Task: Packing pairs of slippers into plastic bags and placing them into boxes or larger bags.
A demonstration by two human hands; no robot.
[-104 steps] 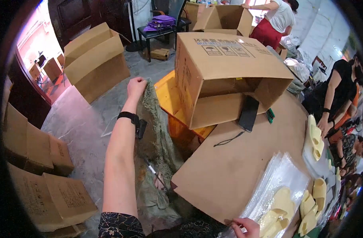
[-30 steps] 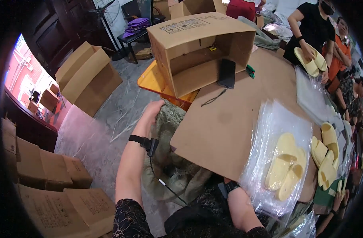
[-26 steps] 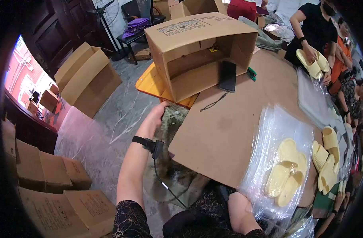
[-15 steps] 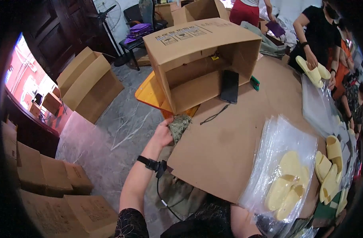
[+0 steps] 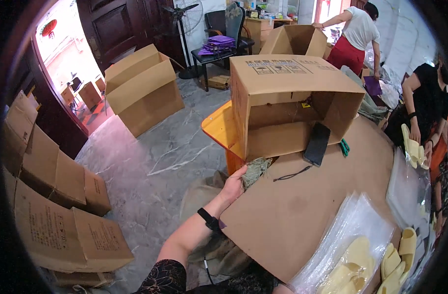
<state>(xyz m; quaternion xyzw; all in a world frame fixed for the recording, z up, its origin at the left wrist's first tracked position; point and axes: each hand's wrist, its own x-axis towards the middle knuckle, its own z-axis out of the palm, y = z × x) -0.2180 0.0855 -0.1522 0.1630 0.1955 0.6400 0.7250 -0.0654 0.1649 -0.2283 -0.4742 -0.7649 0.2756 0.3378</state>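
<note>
My left hand (image 5: 232, 185) reaches up from the lower middle and grips the edge of an olive-green burlap sack (image 5: 255, 171), holding its upper end at the corner of the cardboard-covered table (image 5: 302, 210). The rest of the sack (image 5: 200, 196) hangs down to the floor beside the table. A black band sits on that wrist. My right hand is out of view. An open cardboard box (image 5: 287, 105) lies on its side just beyond the sack, its mouth facing me.
A black phone (image 5: 316, 143) with a cable leans at the box mouth. Clear plastic bags (image 5: 346, 245) and yellow slippers (image 5: 398, 259) lie at the right. An orange stool (image 5: 219, 130) stands under the box. Cardboard boxes (image 5: 145, 90) line the left floor. Other people work at the right and back.
My left hand has lifted the sack's top from beside the table up to its corner by the box. The view has tilted upward, and my right forearm has left the picture.
</note>
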